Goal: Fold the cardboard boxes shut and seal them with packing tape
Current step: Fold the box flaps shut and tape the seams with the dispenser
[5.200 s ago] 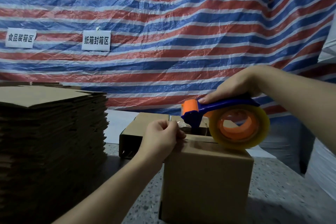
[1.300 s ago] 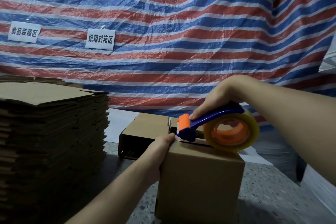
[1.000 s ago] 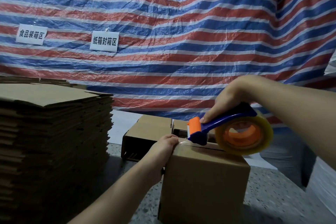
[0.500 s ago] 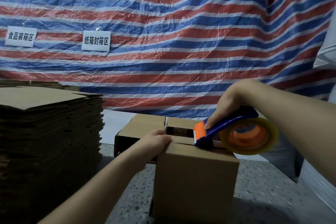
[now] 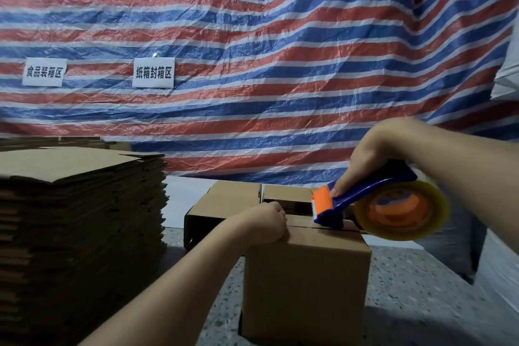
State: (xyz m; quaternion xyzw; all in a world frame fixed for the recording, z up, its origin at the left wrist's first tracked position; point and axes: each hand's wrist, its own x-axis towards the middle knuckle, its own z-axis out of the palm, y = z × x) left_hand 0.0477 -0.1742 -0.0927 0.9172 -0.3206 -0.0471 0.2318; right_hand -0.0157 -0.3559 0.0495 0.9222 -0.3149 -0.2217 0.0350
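- I see a red-white-blue striped tarp point(image 5: 280, 64) as the back wall
- two white paper signs point(image 5: 153, 72) with Chinese text pinned on it, left side
- speckled terrazzo floor point(image 5: 421, 289)
- dim light, heavy shadow lower left

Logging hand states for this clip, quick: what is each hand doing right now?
Left hand: fingers curled over the top left edge of the cardboard box, gripping it.
Right hand: closed round the handle of the tape dispenser.
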